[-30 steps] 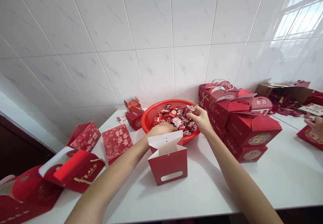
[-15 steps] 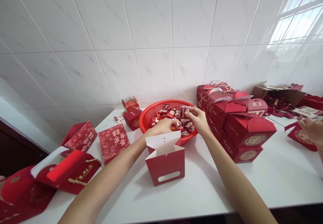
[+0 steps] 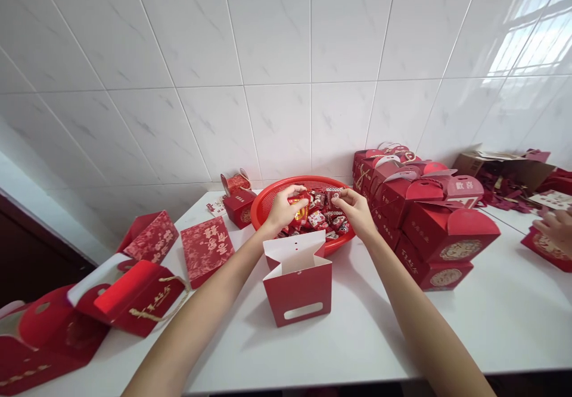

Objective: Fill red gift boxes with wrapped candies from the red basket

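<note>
A red perforated plastic basket (image 3: pixel 268 197) holds several wrapped candies (image 3: pixel 317 219). Over its left part, my left hand (image 3: pixel 286 207) is closed on a red candy packet (image 3: pixel 300 207) with a yellow mark. My right hand (image 3: pixel 356 209) pinches a small dark red wrapped candy (image 3: pixel 334 197) at the basket's right side. Between my forearms stands an open red paper box (image 3: pixel 300 295), upright, its white inside facing up and a pale slot low on its front. How full it is cannot be seen.
Stacked red gift boxes (image 3: pixel 447 230) stand right of the basket. Open red boxes (image 3: pixel 143 295) and a flat-topped patterned box (image 3: pixel 208 248) lie left. A co-worker's hand (image 3: pixel 556 230) touches a red box (image 3: pixel 547 247) at far right. The tiled wall (image 3: pixel 277 129) rises behind.
My left hand has lifted from among the candies with a red packet. My right hand still pinches its candy. The view has shifted slightly, and the co-worker's hand has come lower over its box.
</note>
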The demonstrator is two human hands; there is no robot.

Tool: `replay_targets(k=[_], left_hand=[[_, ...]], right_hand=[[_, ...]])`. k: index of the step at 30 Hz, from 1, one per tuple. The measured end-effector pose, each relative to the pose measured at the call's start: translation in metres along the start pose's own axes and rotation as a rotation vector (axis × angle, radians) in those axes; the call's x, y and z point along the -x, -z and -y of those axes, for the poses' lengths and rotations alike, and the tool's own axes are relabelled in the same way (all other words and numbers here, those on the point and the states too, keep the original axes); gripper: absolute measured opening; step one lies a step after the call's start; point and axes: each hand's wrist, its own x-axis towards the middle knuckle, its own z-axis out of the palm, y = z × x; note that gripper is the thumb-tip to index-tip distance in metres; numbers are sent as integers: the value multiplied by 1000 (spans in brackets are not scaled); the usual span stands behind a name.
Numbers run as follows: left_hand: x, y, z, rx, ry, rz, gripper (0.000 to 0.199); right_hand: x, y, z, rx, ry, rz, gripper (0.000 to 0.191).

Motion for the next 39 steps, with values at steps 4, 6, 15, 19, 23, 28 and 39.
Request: replay_targets(k=[4,6,15,19,23,28,39], left_hand=[[-1,3,1,39,20,-18,31],[-1,3,2,34,36,-57,30],[8,21,-13,371,63,-103,35],[45,52,-38,434,3,263,50],[81,65,-59,160,97,563,31],[104,51,-68,82,155,672,26],[90,80,-65,-30,133,584,32]], right_hand=[[0,-1,1,-13,-10,7,31],[0,-1,2,-18,-16,9,32],[-1,0,1,-13,-22,5,32],[-1,0,0,-10,-21,13,33],[-1,0,0,-14,-19,12,34],[-1,0,0,11,-10,11,36],[1,0,0,2,7,3,32]])
